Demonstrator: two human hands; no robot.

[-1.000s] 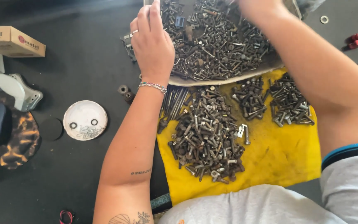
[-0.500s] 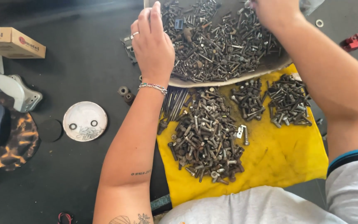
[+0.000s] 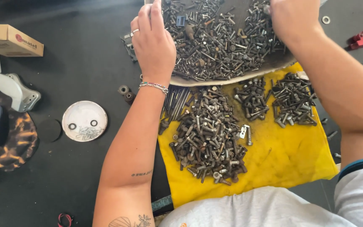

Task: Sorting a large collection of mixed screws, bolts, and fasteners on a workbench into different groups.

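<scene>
Fingers of my left hand [image 3: 153, 40] lie flat and together on the left rim of the grey tray [image 3: 232, 77], gripping nothing; my right hand [image 3: 293, 19] digs into the mixed bolts and screws [image 3: 215, 38], fingertips hidden, so I cannot tell its grip. Steel fasteners: heavy in bulk, rigid, small, prone to roll; pinch each by the shank. Sorted bolt piles [image 3: 209, 134] lie below my wrists on the yellow cloth [image 3: 282, 155]. Against the earlier frame, both hands sit almost unchanged.
</scene>
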